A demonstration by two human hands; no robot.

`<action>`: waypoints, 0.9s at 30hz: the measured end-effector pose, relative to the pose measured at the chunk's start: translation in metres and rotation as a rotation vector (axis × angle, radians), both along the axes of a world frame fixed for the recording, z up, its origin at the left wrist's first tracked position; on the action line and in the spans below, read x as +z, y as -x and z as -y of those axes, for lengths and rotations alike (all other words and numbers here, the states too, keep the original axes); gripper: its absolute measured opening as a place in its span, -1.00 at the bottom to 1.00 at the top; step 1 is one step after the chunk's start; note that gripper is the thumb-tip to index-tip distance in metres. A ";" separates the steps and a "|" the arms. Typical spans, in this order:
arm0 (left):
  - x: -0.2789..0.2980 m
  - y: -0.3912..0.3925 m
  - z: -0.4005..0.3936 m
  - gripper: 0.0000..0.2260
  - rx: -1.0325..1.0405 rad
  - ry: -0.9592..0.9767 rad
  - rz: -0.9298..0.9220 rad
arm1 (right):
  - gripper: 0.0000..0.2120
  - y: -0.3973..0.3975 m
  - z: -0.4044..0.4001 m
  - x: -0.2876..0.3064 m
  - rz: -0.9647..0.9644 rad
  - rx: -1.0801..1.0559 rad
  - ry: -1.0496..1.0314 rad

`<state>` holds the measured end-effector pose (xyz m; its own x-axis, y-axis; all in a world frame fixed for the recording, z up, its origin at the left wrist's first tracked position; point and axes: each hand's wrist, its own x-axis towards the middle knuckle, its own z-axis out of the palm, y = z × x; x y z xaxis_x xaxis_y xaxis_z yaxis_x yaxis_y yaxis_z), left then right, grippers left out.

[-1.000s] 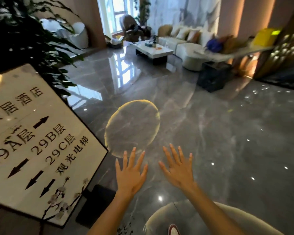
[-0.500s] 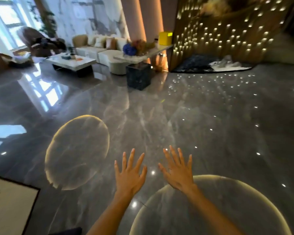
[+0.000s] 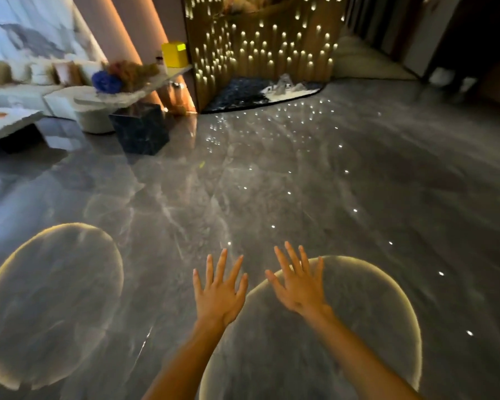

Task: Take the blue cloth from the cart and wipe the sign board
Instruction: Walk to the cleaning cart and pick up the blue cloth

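Blue cloth, cart and sign board all out of view, so which way the cloth lies from the fingers, its long axis and the nearer hand can't be told. Left hand [image 3: 218, 295] and right hand [image 3: 299, 287] held side by side over the grey marble floor [image 3: 272, 183], fingers straight and spread, holding nothing. Likely step: finding the cart.

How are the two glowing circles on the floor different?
The left light circle shows whole, with nothing over it; the right light circle is cut off at the bottom edge. The right hand and both forearms overlap the right circle, none the left. Both are pale discs with bright yellowish rims.
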<state>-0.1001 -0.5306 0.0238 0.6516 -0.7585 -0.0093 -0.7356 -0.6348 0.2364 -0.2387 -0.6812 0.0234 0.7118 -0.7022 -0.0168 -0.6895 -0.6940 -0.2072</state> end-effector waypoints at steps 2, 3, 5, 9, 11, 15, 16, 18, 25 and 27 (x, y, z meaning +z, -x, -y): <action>-0.003 0.016 0.017 -0.49 -0.028 -0.003 0.000 | -0.31 0.023 0.012 -0.002 0.028 -0.036 -0.037; -0.004 0.024 0.026 -0.50 -0.042 -0.005 0.001 | -0.31 0.034 0.018 -0.003 0.041 -0.055 -0.050; -0.006 0.040 0.043 -0.50 -0.089 -0.012 0.009 | -0.31 0.057 0.028 -0.005 0.046 -0.106 -0.055; -0.008 0.070 0.076 -0.49 -0.218 -0.021 -0.001 | -0.32 0.102 0.041 -0.008 0.049 -0.233 -0.047; -0.012 0.082 0.090 -0.51 -0.267 -0.011 -0.003 | -0.31 0.120 0.044 -0.006 0.044 -0.278 -0.060; -0.014 0.114 0.131 -0.48 -0.405 -0.024 -0.011 | -0.29 0.163 0.057 -0.010 0.034 -0.439 -0.043; -0.013 0.122 0.144 -0.48 -0.448 -0.027 -0.009 | -0.29 0.174 0.061 -0.010 0.032 -0.487 -0.037; -0.011 0.137 0.163 -0.49 -0.535 -0.038 0.001 | -0.30 0.194 0.065 -0.011 0.018 -0.560 -0.027; -0.003 0.182 0.220 -0.51 -0.789 -0.011 0.011 | -0.34 0.245 0.070 0.004 0.020 -0.824 0.006; -0.003 0.194 0.233 -0.51 -0.858 -0.012 0.061 | -0.34 0.258 0.068 0.008 0.022 -0.894 -0.005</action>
